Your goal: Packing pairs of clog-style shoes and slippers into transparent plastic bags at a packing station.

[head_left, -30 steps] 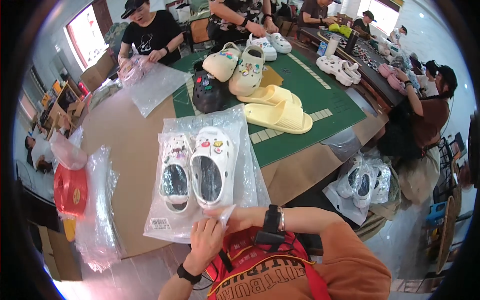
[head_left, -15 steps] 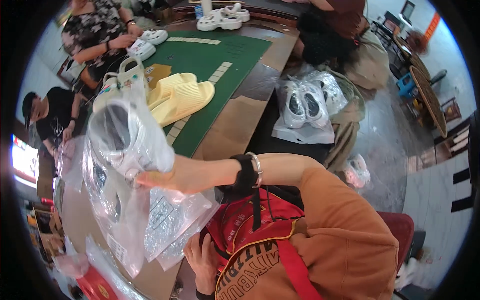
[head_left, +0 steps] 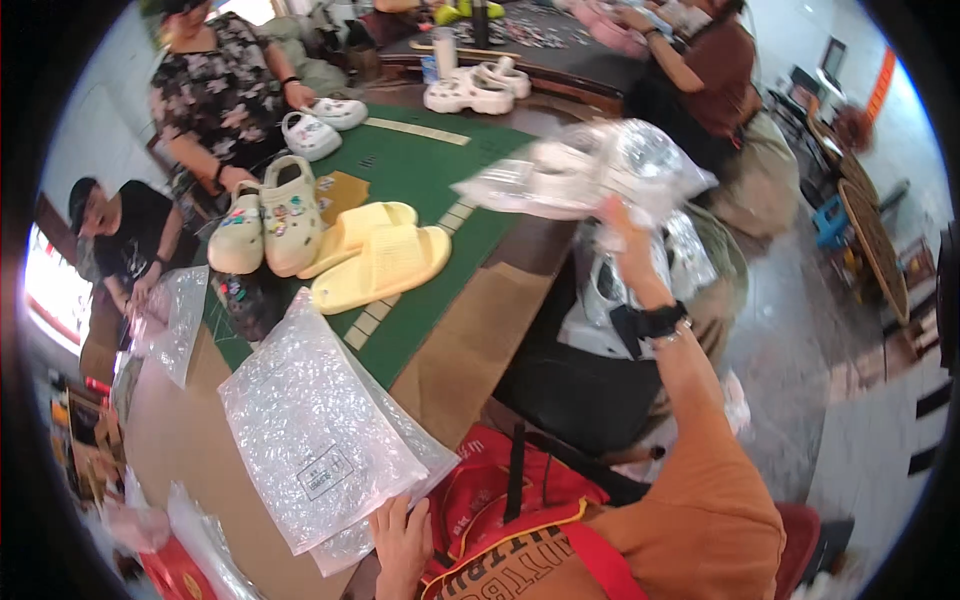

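Note:
Out to the right, my right hand [head_left: 628,243] grips a clear plastic bag of white clogs [head_left: 605,170], holding it over more bagged white clogs [head_left: 600,290] on a black surface. At the table's near edge my left hand [head_left: 402,545] lies with its fingers loosely apart, touching the corner of a stack of clear plastic bags [head_left: 310,440] and holding nothing that I can see. Beyond the stack, a pair of cream clogs with colourful charms [head_left: 290,215] stands beside yellow slide sandals [head_left: 385,265] on a green mat [head_left: 480,160].
A dark charm-covered clog [head_left: 250,305] sits behind the stack. At the far left a person [head_left: 215,100] touches white clogs [head_left: 312,135]; another person [head_left: 125,245] handles a plastic bag. A third person sits at the upper right. White platform clogs [head_left: 470,92] stand at the back.
My right hand has swung the bagged white clogs from the left side of the table to the far right. The stack of bags is now uncovered. My left hand remains near the table edge.

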Available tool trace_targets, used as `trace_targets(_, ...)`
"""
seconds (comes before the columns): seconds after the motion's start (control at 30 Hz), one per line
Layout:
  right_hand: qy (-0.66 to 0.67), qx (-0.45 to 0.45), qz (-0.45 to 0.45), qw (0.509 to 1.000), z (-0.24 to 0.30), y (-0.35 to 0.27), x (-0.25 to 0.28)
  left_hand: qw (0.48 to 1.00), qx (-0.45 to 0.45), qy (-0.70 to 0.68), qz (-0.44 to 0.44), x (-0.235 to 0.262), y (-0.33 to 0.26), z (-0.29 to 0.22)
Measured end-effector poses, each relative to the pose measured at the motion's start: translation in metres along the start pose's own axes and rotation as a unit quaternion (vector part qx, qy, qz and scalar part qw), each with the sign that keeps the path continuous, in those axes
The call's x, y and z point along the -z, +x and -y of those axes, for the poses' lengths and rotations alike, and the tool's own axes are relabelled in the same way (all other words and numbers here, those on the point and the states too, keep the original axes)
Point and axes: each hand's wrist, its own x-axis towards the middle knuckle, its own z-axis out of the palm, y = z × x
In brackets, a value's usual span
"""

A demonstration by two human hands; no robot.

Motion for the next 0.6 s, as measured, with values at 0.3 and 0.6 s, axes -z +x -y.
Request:
trace_targets(0.3, 0.006, -0.077, -0.235, 0.969, -0.137, 0.058, 0.142, 0.998, -0.024, -0.035, 0.037, -0.002, 0.049, -0.011)
trace_targets(0.6, 0.306, -0.249, -0.191, 0.899, -0.251, -0.002, 0.181, 0.995, -0.035, -0.013, 0.095, -0.007, 0.043, -0.01)
